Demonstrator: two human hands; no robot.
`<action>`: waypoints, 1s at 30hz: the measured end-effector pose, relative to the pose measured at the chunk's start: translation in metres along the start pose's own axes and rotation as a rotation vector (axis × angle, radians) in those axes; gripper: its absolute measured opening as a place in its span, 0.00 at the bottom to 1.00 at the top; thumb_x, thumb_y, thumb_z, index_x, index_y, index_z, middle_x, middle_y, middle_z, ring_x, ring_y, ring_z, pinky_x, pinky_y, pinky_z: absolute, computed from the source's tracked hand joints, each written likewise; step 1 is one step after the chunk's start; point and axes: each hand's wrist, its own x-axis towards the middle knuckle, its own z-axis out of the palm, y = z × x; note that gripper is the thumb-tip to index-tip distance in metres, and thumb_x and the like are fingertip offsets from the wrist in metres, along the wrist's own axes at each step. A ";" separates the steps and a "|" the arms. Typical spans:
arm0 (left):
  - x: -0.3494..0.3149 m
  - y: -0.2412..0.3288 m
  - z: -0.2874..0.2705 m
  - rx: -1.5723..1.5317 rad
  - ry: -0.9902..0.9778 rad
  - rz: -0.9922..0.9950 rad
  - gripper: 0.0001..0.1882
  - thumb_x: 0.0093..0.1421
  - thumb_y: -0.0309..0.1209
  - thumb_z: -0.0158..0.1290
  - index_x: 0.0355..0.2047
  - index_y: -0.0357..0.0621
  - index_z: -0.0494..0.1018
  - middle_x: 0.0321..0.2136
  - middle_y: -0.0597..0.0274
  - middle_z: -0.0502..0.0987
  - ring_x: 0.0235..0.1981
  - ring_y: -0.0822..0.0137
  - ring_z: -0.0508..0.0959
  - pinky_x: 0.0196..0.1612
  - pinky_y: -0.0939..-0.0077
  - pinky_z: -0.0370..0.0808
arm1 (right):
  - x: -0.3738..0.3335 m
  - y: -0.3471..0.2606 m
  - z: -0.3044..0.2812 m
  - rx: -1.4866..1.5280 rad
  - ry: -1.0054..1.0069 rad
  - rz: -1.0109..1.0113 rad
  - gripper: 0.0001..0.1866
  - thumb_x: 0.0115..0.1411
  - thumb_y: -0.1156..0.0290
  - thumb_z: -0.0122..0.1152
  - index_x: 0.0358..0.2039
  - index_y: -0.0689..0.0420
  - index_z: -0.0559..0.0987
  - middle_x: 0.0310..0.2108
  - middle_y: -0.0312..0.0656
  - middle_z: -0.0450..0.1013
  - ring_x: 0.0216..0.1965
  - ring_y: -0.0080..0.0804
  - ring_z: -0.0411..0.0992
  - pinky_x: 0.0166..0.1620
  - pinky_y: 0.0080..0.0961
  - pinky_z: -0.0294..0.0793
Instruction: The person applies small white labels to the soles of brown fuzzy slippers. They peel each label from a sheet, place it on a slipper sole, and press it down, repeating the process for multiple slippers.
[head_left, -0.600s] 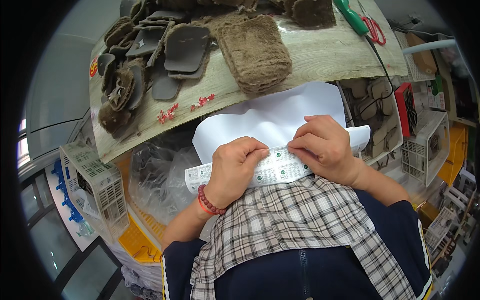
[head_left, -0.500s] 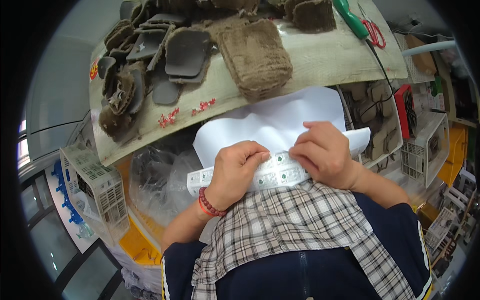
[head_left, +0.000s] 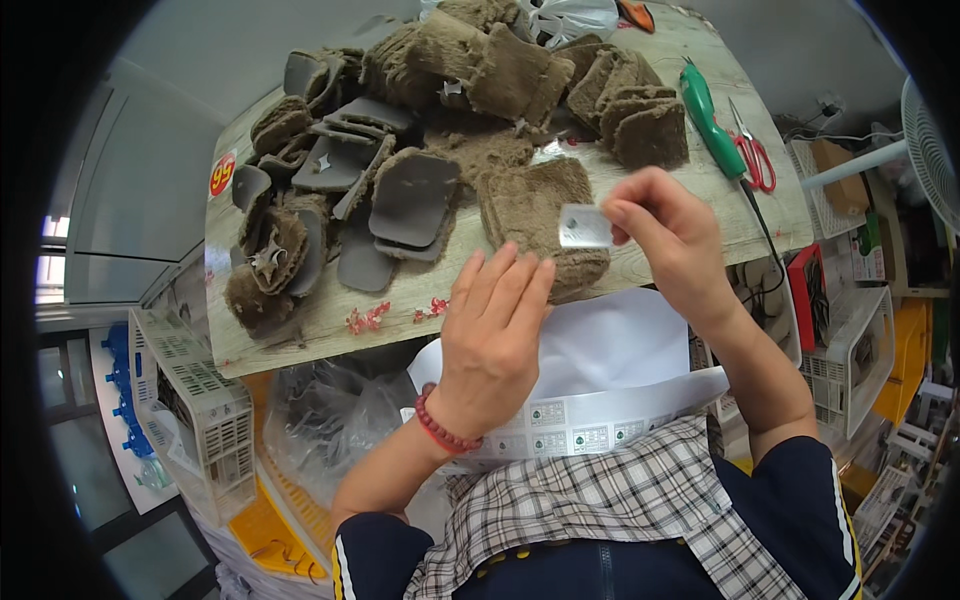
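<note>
Between my right thumb and fingers I pinch a small white label (head_left: 582,228), and my right hand (head_left: 672,235) holds it over a stack of fuzzy brown pads (head_left: 522,205) at the table's near edge. My left hand (head_left: 495,345) reaches forward with its fingers stretched out, the fingertips at the lower left side of that stack; whether they press on it I cannot tell. Across my lap lies a white sheet of printed labels (head_left: 590,420), partly covered by my left wrist. Its blank white backing (head_left: 610,340) rises toward the table edge.
Grey-faced pads (head_left: 415,200) and more brown pads (head_left: 500,75) are heaped on the table (head_left: 330,335). At the right lie a green corded tool (head_left: 708,115) and red-handled scissors (head_left: 757,160). Plastic crates (head_left: 205,400) flank the table, with clear plastic bags (head_left: 330,410) at the left.
Both hands have left the label sheet and moved forward to the brown stack. A single label is now in my right fingers. My left hand has opened. The view has tilted up.
</note>
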 end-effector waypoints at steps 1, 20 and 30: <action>0.006 -0.001 0.003 0.057 -0.013 0.011 0.21 0.50 0.19 0.57 0.47 0.35 0.74 0.47 0.50 0.75 0.52 0.51 0.73 0.56 0.56 0.67 | 0.012 0.003 0.002 -0.009 -0.020 -0.004 0.03 0.61 0.77 0.55 0.32 0.63 0.75 0.23 0.34 0.70 0.25 0.16 0.65 0.29 0.16 0.66; -0.004 -0.015 0.034 0.145 -0.130 0.011 0.25 0.52 0.21 0.55 0.52 0.33 0.70 0.54 0.48 0.69 0.59 0.49 0.66 0.63 0.50 0.60 | 0.055 0.053 0.008 -0.296 -0.179 0.049 0.07 0.57 0.71 0.61 0.30 0.63 0.78 0.24 0.45 0.76 0.25 0.31 0.72 0.32 0.28 0.71; -0.002 -0.014 0.034 0.178 -0.153 -0.004 0.23 0.53 0.23 0.55 0.51 0.34 0.71 0.59 0.46 0.65 0.60 0.51 0.65 0.65 0.50 0.56 | 0.053 0.050 0.012 -0.366 -0.153 0.009 0.06 0.55 0.72 0.61 0.30 0.62 0.79 0.25 0.48 0.76 0.26 0.38 0.75 0.32 0.31 0.72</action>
